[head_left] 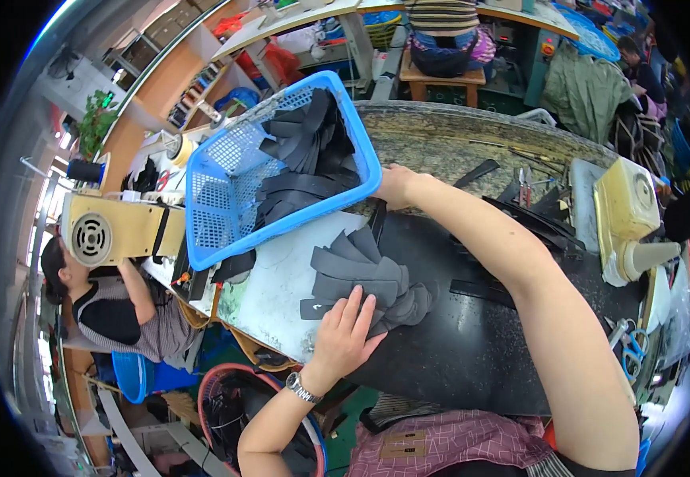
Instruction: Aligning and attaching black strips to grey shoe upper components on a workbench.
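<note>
My left hand (342, 336) lies with its fingers stretched out on the near side of a loose pile of dark grey, flat strips (354, 272). The pile is fanned out across a white board and a black work mat. Reaching far forward, my right hand (396, 187) is at the right rim of a blue plastic basket (272, 232). Its fingertips are partly hidden by the rim, and the hand appears to grip it. The basket sits tilted over the table's far left part. Inside are more dark strips (305, 139), bunched toward its right side.
On the right stand a cream-coloured machine part (631, 203) and blue-handled scissors (636, 350). Pliers (524, 187) and black strips (540, 226) lie along the far edge. A co-worker (134, 314) sits at a sewing machine (110, 230) on the left. A red-rimmed basket (206, 389) stands below.
</note>
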### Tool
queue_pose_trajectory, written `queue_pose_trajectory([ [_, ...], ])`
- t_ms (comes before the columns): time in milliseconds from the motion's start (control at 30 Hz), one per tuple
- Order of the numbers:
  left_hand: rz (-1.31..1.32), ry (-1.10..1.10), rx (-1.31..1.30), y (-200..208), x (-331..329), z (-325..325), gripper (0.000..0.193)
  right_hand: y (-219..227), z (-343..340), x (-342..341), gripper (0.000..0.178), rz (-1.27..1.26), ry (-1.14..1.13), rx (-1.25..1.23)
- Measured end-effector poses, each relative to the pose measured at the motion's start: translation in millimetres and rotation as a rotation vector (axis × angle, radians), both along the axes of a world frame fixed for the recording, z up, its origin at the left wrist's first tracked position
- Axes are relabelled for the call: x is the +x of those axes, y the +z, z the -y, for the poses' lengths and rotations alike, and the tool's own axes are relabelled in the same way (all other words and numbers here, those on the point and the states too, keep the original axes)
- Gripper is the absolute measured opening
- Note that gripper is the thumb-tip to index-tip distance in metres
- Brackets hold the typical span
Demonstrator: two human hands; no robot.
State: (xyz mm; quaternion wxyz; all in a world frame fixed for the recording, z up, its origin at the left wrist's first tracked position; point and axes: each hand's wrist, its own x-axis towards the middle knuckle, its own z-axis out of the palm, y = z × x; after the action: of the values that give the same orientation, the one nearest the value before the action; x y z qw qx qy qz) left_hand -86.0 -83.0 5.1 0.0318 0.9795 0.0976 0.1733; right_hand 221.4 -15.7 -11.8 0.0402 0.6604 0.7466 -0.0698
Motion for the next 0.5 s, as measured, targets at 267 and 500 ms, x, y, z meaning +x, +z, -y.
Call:
queue_pose_trajectory([
  [267, 0.235, 0.144, 0.009, -17, 59, 4, 0.063, 50, 81, 27, 0.027, 0.005, -0.121, 0.292],
  [500, 0.345, -0.005, 0.066, 6, 57, -54, 0.045, 47, 261, 9, 0.035, 0.223, -0.201, 0.631],
])
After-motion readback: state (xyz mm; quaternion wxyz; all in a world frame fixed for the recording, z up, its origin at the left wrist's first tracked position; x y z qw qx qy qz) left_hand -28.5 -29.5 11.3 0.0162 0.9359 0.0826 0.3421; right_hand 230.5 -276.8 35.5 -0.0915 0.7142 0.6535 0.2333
